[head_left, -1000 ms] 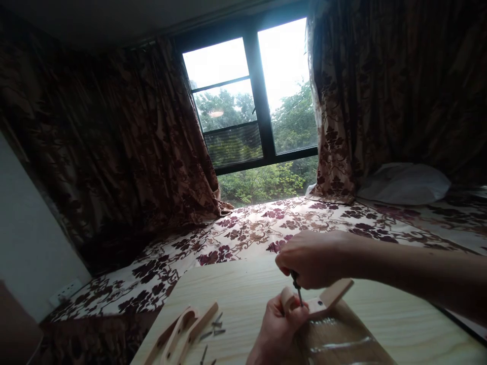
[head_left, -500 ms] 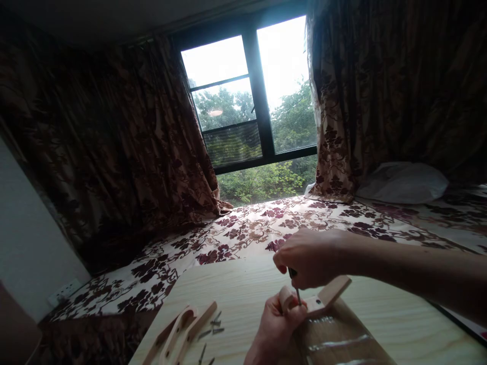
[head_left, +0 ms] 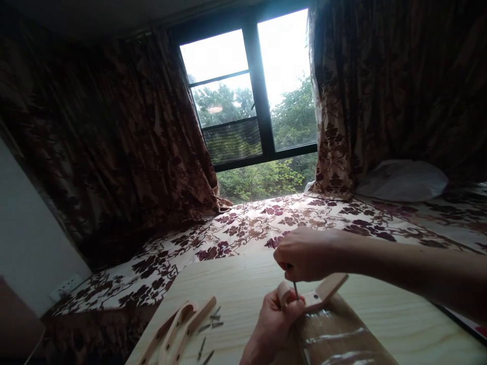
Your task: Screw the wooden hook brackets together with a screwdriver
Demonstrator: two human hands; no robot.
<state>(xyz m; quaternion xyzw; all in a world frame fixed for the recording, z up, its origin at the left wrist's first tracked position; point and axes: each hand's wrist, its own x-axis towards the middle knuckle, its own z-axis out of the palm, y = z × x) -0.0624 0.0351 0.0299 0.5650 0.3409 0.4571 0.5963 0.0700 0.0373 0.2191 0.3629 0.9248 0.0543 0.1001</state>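
My right hand is closed round the dark handle of a screwdriver, whose metal shaft points down. Below it, my left hand pinches the near end of a curved wooden hook with dark screw holes. The shaft's tip meets the hook by my left thumb and fingers, which hide the tip and any screw there. Under the hook lies a brown board with shiny clear wrapping, resting on a pale wooden table.
More wooden hooks lie together on the table's left side. Several loose screws are scattered beside them. Behind the table is a floral-covered ledge below a window with floral curtains. A white plastic bag sits at the right.
My right hand has turned a little at the wrist, still on the screwdriver. My left hand stays on the hook. The view has shifted slightly.
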